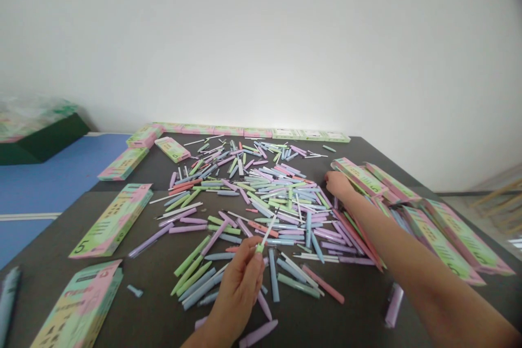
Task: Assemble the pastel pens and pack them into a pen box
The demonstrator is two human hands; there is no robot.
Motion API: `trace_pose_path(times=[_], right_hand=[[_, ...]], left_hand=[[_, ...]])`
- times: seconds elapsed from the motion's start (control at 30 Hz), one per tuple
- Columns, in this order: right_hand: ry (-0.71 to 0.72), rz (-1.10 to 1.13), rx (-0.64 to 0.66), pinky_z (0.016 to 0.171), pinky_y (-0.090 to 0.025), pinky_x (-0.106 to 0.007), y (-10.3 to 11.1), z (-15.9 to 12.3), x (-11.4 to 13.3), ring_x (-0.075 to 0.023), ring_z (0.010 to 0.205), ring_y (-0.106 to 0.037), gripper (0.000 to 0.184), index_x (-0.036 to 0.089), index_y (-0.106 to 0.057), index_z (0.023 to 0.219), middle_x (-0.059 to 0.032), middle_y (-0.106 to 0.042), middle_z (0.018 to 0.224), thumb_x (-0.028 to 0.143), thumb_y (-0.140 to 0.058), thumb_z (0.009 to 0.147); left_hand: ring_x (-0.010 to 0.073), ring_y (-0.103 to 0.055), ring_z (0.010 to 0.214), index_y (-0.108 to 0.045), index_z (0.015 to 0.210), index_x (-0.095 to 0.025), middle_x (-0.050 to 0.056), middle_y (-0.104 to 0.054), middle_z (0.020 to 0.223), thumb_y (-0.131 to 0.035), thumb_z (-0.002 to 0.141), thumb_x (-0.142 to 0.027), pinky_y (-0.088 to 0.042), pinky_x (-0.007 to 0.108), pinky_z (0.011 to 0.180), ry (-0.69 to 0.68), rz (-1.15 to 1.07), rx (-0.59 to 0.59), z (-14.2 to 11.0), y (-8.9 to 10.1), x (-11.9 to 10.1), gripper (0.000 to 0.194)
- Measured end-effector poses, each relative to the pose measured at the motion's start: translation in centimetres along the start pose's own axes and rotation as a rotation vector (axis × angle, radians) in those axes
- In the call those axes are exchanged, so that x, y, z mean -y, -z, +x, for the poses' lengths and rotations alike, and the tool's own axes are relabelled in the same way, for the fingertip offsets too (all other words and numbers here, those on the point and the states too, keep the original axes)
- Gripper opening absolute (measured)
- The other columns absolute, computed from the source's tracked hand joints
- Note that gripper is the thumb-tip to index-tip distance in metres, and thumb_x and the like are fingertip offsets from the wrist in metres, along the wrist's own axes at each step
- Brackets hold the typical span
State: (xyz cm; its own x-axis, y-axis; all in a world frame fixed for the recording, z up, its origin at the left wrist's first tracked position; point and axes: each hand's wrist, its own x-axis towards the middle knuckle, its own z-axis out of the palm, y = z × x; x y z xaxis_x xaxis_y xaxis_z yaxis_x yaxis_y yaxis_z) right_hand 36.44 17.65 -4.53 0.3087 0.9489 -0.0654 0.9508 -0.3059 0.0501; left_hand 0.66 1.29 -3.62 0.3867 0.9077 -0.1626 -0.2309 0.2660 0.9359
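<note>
My left hand [238, 291] pinches a slim white pen part with a green tip [266, 234] between thumb and fingers, above the front of the spread. A large loose heap of pastel pens, caps and thin white refills [261, 196] covers the middle of the dark table [134, 261]. Green, blue, purple and pink pieces are mixed in it. My right hand [338, 185] reaches across from the right, its fingers curled down at the heap's far right edge, next to a pink-and-green pen box [359, 176]. Its fingers hide whether it holds anything.
Flat pink-and-green boxes [112, 221] lie along the left side, and more [448, 239] overlap at the right. A row of boxes [240, 131] lines the far edge. A blue surface [53, 185] lies beyond the table's left side, with a dark green block [41, 138] past it.
</note>
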Motion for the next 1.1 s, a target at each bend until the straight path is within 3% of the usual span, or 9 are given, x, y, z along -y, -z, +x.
trace_pose_path(times=[0.1, 0.27, 0.4, 0.43, 0.53, 0.67, 0.83, 1.1], right_hand=[[0.010, 0.062, 0.004, 0.082, -0.052, -0.040, 1.0, -0.7, 0.1, -0.0198, 0.096, -0.061, 0.028, 0.014, -0.058, 0.112, -0.0086, -0.061, 0.112, 0.031, -0.057, 0.089], [0.031, 0.247, -0.092, 0.078, -0.049, -0.033, 3.5, -2.7, 1.8, -0.0243, 0.087, -0.065, 0.012, 0.008, -0.069, 0.085, -0.0137, -0.070, 0.086, 0.015, -0.063, 0.077], [0.093, 0.485, -0.197, 0.072, -0.050, -0.026, 5.4, -6.7, 5.0, -0.0174, 0.080, -0.067, 0.032, 0.015, -0.067, 0.108, -0.0060, -0.073, 0.089, 0.022, -0.050, 0.082], [0.131, 0.595, -0.209, 0.071, -0.051, -0.024, 5.9, -8.2, 5.9, -0.0146, 0.079, -0.067, 0.033, 0.018, -0.065, 0.111, -0.0036, -0.073, 0.090, 0.026, -0.047, 0.085], [0.279, 1.424, -0.226, 0.075, -0.052, -0.029, 7.3, -13.6, 8.7, -0.0156, 0.076, -0.067, 0.023, 0.019, -0.071, 0.095, -0.0034, -0.073, 0.081, 0.032, -0.064, 0.077], [0.285, 1.873, -0.188, 0.071, -0.054, -0.026, 8.5, -19.2, 11.2, -0.0122, 0.070, -0.065, 0.014, 0.022, -0.073, 0.079, 0.0004, -0.070, 0.075, 0.025, -0.077, 0.066], [0.224, 1.993, -0.262, 0.066, -0.054, -0.026, 7.6, -21.1, 11.8, -0.0135, 0.071, -0.065, 0.014, 0.021, -0.071, 0.075, 0.0008, -0.067, 0.072, 0.024, -0.079, 0.065], [0.345, 1.921, -0.359, 0.059, -0.050, -0.023, 6.4, -21.9, 10.9, -0.0124, 0.070, -0.063, 0.009, 0.022, -0.069, 0.080, -0.0004, -0.067, 0.077, 0.021, -0.074, 0.073]], left_hand=[[0.0038, -0.025, 0.041, -0.047, 0.108, -0.023, -0.010, -0.031, 0.059, -0.047, 0.088, -0.050, -0.020, 0.016, 0.038, -0.028, 0.009, 0.025, 0.0, 0.2, 0.0, 0.034], [0.0039, -0.026, 0.042, -0.048, 0.108, -0.023, -0.009, -0.032, 0.060, -0.047, 0.089, -0.048, -0.021, 0.016, 0.038, -0.073, 0.021, 0.058, -0.3, 0.1, -0.5, 0.032], [0.0040, -0.026, 0.042, -0.048, 0.111, -0.022, -0.009, -0.034, 0.061, -0.046, 0.089, -0.048, -0.020, 0.017, 0.038, -0.092, 0.013, 0.081, -0.4, -0.1, -0.6, 0.034], [0.0040, -0.026, 0.042, -0.048, 0.112, -0.022, -0.009, -0.034, 0.061, -0.046, 0.089, -0.048, -0.020, 0.017, 0.038, -0.094, 0.011, 0.094, -0.4, -0.2, -0.6, 0.035], [0.0036, -0.026, 0.041, -0.049, 0.114, -0.022, -0.008, -0.035, 0.060, -0.047, 0.089, -0.047, -0.020, 0.017, 0.038, -0.093, 0.007, 0.131, -0.6, -0.4, -0.7, 0.036], [0.0037, -0.028, 0.042, -0.050, 0.116, -0.023, -0.008, -0.035, 0.060, -0.047, 0.090, -0.046, -0.021, 0.017, 0.039, -0.088, 0.017, 0.135, -1.2, -0.7, -1.3, 0.035], [0.0039, -0.028, 0.042, -0.050, 0.114, -0.022, -0.008, -0.038, 0.061, -0.047, 0.090, -0.045, -0.022, 0.017, 0.039, -0.108, 0.047, 0.164, -1.5, -0.9, -1.5, 0.033], [0.0054, -0.029, 0.044, -0.050, 0.119, -0.021, -0.007, -0.035, 0.059, -0.041, 0.095, -0.039, -0.021, 0.020, 0.041, -0.152, 0.225, 0.231, -1.5, -0.3, -1.4, 0.032]])
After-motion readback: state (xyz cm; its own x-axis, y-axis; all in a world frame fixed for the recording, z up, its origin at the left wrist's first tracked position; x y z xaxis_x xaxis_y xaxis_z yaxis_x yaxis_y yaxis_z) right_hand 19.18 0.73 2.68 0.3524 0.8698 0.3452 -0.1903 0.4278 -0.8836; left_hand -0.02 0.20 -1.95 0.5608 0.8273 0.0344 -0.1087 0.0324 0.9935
